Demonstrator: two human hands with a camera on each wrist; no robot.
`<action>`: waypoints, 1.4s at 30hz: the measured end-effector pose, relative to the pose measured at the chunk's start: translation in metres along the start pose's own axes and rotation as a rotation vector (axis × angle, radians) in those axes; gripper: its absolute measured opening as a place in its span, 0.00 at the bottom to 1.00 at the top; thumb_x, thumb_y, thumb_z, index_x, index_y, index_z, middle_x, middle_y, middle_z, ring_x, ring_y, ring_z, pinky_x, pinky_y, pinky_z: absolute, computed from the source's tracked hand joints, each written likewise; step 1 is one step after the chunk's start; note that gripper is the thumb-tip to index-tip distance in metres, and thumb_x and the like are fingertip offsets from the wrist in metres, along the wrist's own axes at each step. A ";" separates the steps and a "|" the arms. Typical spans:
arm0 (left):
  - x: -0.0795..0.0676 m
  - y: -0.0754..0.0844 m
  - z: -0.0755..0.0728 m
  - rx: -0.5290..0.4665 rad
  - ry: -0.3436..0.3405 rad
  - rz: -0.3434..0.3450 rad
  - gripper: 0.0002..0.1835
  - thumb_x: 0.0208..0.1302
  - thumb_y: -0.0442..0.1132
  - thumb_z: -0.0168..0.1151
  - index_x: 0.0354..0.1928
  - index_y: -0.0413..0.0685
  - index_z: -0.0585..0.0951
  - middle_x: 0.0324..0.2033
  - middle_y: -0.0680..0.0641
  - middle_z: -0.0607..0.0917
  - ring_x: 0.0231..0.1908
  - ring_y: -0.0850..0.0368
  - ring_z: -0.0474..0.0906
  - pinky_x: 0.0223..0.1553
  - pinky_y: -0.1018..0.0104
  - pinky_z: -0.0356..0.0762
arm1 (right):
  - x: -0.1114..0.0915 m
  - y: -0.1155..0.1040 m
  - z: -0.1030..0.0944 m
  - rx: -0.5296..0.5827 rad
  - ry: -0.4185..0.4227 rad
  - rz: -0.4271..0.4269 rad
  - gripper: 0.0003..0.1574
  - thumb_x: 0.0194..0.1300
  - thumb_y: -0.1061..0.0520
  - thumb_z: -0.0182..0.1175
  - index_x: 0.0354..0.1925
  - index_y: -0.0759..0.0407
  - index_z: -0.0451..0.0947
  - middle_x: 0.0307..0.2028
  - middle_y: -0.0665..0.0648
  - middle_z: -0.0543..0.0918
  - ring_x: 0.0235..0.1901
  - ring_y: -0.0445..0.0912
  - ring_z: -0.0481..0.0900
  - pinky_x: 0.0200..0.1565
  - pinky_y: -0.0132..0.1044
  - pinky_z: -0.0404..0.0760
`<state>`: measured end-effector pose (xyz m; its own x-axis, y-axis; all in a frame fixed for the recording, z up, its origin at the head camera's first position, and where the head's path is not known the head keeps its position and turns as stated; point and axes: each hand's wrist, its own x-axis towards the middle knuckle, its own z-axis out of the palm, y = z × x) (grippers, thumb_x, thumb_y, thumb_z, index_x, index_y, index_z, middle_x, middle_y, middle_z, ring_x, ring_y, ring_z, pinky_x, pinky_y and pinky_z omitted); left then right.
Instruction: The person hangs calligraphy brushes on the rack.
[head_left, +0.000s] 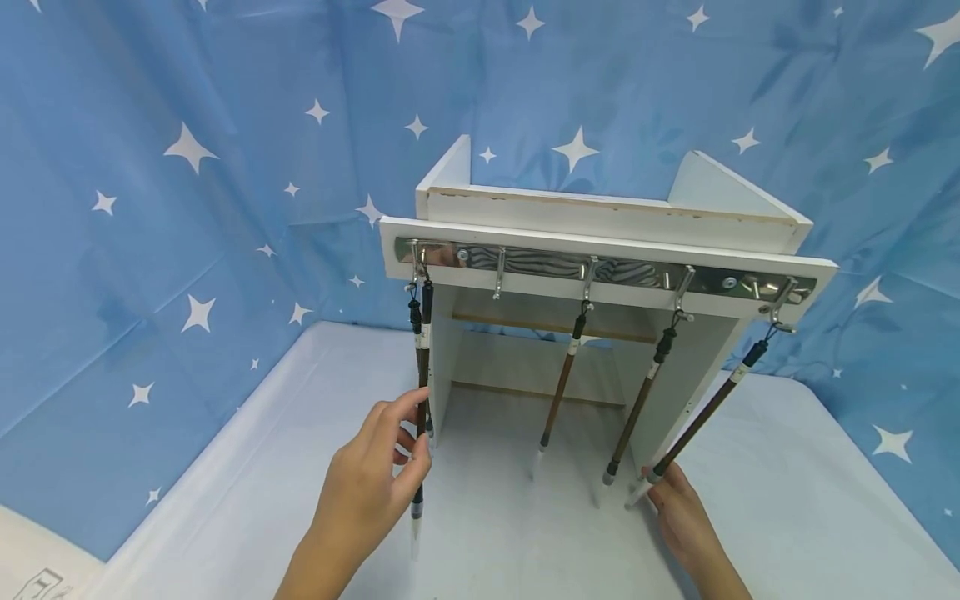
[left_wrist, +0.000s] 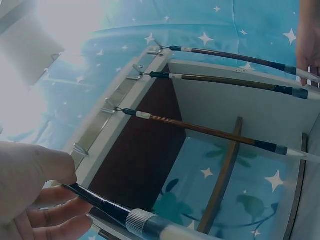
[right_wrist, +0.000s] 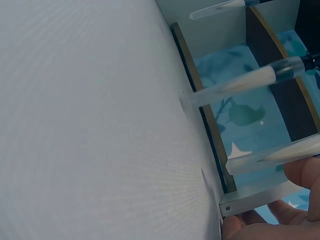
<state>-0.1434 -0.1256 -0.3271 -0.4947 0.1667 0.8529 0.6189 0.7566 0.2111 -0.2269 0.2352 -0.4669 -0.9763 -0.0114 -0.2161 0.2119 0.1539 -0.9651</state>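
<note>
Calligraphy brushes with dark handles and clear caps hang by loops from a white rack's metal hook strip (head_left: 555, 271). At the left end, two brushes hang close together. My left hand (head_left: 367, 475) has its thumb and forefinger about the handle of the front brush (head_left: 417, 498); in the left wrist view that brush (left_wrist: 112, 210) runs out from between thumb and fingers. My right hand (head_left: 686, 521) is low at the right, behind the rightmost brush (head_left: 705, 417). In the right wrist view its thumb and fingers grip the rack's side panel (right_wrist: 260, 197), the thumb beside a capped tip (right_wrist: 265, 157).
Between the end hooks hang a middle brush (head_left: 564, 375) and another brush (head_left: 641, 400); one hook (head_left: 500, 273) holds no brush. The rack stands on a white cloth-covered table (head_left: 262, 475). Behind it is a blue curtain (head_left: 247, 167) with white stars.
</note>
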 end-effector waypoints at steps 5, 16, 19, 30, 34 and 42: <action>-0.001 0.001 0.005 -0.013 -0.025 0.009 0.30 0.43 0.25 0.60 0.54 0.42 0.71 0.31 0.51 0.77 0.22 0.67 0.76 0.22 0.84 0.73 | -0.002 0.000 0.000 0.017 -0.006 -0.008 0.44 0.70 0.49 0.43 0.71 0.58 0.29 0.71 0.63 0.31 0.69 0.63 0.35 0.67 0.60 0.38; -0.003 0.006 0.010 0.000 -0.146 0.016 0.35 0.42 0.26 0.64 0.58 0.43 0.68 0.30 0.53 0.77 0.23 0.68 0.76 0.19 0.88 0.64 | 0.000 0.001 -0.001 0.029 -0.007 -0.003 0.45 0.70 0.50 0.43 0.70 0.59 0.27 0.70 0.66 0.31 0.69 0.65 0.34 0.66 0.60 0.36; -0.003 0.007 0.011 -0.013 -0.161 0.024 0.37 0.42 0.25 0.65 0.60 0.44 0.67 0.30 0.52 0.77 0.23 0.68 0.76 0.19 0.89 0.63 | 0.000 0.001 -0.001 0.021 -0.003 -0.002 0.45 0.70 0.50 0.43 0.70 0.59 0.27 0.70 0.66 0.31 0.69 0.65 0.34 0.66 0.60 0.37; -0.005 0.007 0.015 -0.032 -0.211 -0.004 0.37 0.46 0.26 0.62 0.63 0.45 0.65 0.31 0.53 0.78 0.24 0.69 0.76 0.21 0.88 0.65 | -0.001 0.002 -0.001 0.021 -0.008 -0.028 0.44 0.70 0.51 0.44 0.71 0.59 0.29 0.70 0.66 0.31 0.69 0.65 0.34 0.66 0.61 0.37; -0.005 0.005 0.018 -0.038 -0.219 -0.012 0.37 0.47 0.26 0.62 0.63 0.45 0.65 0.31 0.52 0.78 0.24 0.69 0.75 0.21 0.88 0.66 | 0.000 0.002 -0.001 0.018 -0.011 -0.028 0.44 0.70 0.50 0.43 0.71 0.59 0.29 0.71 0.64 0.31 0.69 0.64 0.33 0.66 0.61 0.37; -0.006 0.003 0.021 -0.076 -0.235 -0.030 0.37 0.48 0.25 0.61 0.63 0.46 0.64 0.33 0.51 0.79 0.25 0.68 0.76 0.22 0.87 0.68 | 0.000 0.000 -0.001 0.023 -0.008 -0.015 0.45 0.70 0.50 0.43 0.70 0.59 0.27 0.70 0.65 0.29 0.69 0.65 0.31 0.66 0.61 0.36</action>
<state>-0.1519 -0.1108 -0.3413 -0.6367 0.2937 0.7130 0.6412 0.7153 0.2778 -0.2264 0.2358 -0.4671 -0.9791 -0.0218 -0.2023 0.1978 0.1310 -0.9714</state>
